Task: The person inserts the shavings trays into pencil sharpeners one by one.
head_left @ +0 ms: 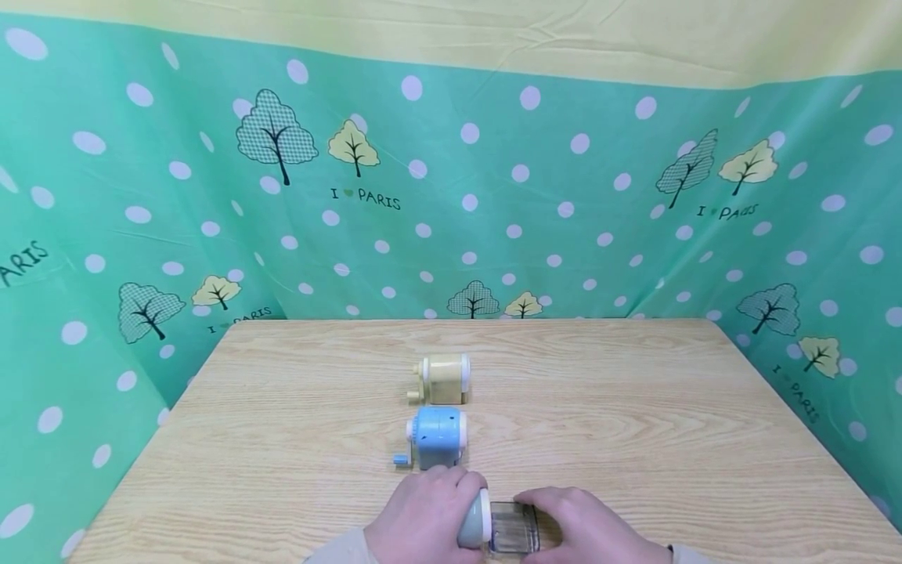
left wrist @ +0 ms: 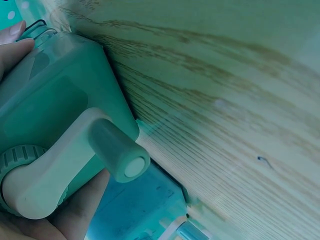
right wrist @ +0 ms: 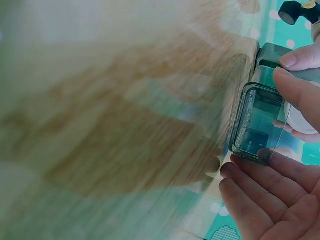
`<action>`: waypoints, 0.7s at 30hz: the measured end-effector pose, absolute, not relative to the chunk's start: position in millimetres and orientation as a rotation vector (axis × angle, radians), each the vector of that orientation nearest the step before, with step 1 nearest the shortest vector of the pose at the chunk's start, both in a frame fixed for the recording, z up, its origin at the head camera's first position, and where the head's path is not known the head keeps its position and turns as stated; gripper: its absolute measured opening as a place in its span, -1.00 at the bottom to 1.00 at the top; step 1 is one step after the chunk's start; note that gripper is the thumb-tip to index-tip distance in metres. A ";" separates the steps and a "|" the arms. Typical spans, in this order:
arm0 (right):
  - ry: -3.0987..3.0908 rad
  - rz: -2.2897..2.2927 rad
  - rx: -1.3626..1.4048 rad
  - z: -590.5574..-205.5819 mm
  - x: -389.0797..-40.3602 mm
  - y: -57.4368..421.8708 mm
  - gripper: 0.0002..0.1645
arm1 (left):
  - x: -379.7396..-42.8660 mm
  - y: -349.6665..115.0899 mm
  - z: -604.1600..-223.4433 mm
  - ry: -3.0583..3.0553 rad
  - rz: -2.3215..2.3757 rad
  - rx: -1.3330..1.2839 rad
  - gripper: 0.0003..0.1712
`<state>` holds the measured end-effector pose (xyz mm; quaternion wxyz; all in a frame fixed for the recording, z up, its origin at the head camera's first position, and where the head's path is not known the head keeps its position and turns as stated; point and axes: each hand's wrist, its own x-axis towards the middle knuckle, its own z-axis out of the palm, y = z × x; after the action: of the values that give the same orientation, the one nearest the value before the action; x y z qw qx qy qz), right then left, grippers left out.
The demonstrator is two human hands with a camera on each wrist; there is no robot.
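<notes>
My left hand [head_left: 430,513] grips a grey-green crank pencil sharpener [head_left: 474,523] near the table's front edge, mostly covering it in the head view. Its pale crank arm and green knob [left wrist: 120,150] show in the left wrist view. Thumb on one side and fingers on the other, my right hand [head_left: 588,529] pinches a clear smoky shavings drawer [head_left: 514,529], which sticks out to the right of the sharpener's white end. The right wrist view shows the drawer [right wrist: 255,125] see-through, with its far end hidden behind the thumb.
Just beyond my left hand stands a blue crank sharpener [head_left: 438,435]. Behind it is a cream one [head_left: 445,377], its handle also pointing left. All are on a wood-grain table [head_left: 634,407], with a green dotted curtain [head_left: 493,172] around its back and sides.
</notes>
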<state>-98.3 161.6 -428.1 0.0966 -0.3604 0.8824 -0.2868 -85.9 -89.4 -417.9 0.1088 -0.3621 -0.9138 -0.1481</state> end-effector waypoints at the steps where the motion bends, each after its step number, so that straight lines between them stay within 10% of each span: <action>1: 2.615 -0.849 -1.072 -428.2 -98.4 161.4 -0.23 | -85.8 -89.4 -418.0 -2.680 -0.434 -1.064 -0.45; 21: 2.592 -0.871 -1.098 -427.1 -99.2 154.2 -0.25 | -85.3 -89.2 -415.0 -2.758 -0.434 -1.048 -0.42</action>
<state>-99.2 154.2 -427.1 0.0971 -0.3709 0.8754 -0.2943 -85.3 -89.2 -415.0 0.0795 -0.3502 -0.9220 -0.1451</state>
